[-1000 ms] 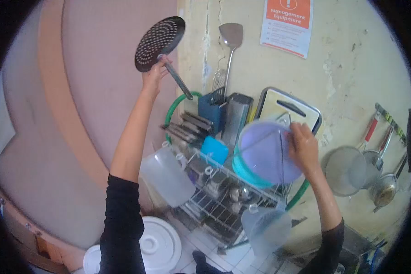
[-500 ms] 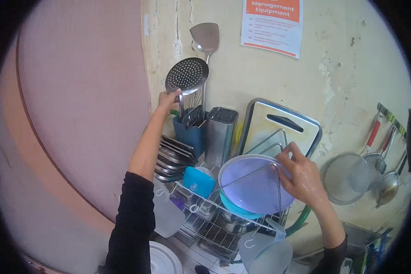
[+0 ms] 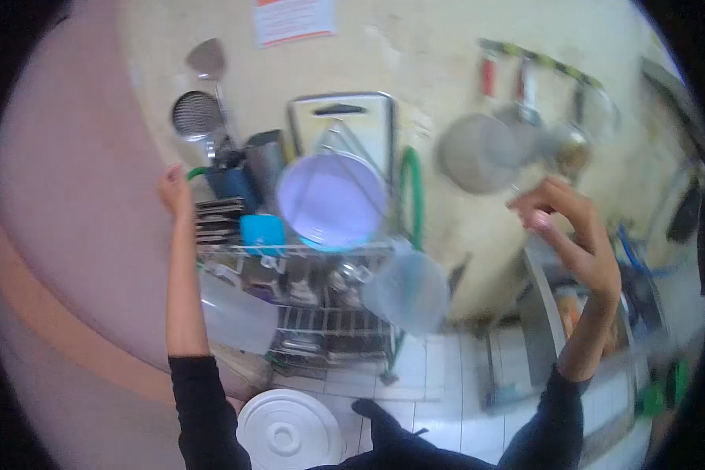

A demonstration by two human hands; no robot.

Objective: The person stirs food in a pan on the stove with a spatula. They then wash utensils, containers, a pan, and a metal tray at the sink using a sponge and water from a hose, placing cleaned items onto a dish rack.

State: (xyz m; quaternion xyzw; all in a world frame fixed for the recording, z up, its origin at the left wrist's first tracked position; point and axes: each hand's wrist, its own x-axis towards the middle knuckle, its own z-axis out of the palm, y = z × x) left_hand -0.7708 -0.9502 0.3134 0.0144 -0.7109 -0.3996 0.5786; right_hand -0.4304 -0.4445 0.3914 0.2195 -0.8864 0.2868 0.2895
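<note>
My left hand (image 3: pixel 175 192) is raised at the left, below a perforated skimmer (image 3: pixel 197 115) and apart from it. Its fingers are blurred but look loosely bent, with nothing visible in them. The skimmer and a metal turner (image 3: pixel 207 59) stand upright in a blue utensil holder (image 3: pixel 232 186). On the right, my right hand (image 3: pixel 576 239) hangs in the air, fingers curled and apart from the thumb, holding nothing visible. Nearest to it is a large strainer (image 3: pixel 478 154) hanging on the wall. A lilac bowl (image 3: pixel 333 200) leans on the dish rack (image 3: pixel 329 249) between my hands.
A cutting board (image 3: pixel 374 129) stands behind the bowl. Clear plastic containers (image 3: pixel 406 291) hang from the rack's front. Below are a white round lid (image 3: pixel 288 432) and a tiled floor (image 3: pixel 439 384). A ladle (image 3: pixel 569 149) hangs at the right, above a metal counter or sink.
My left hand has let go of the skimmer, which now stands in the holder. My right hand has left the bowl and rack wire and moved right. The view has swung right.
</note>
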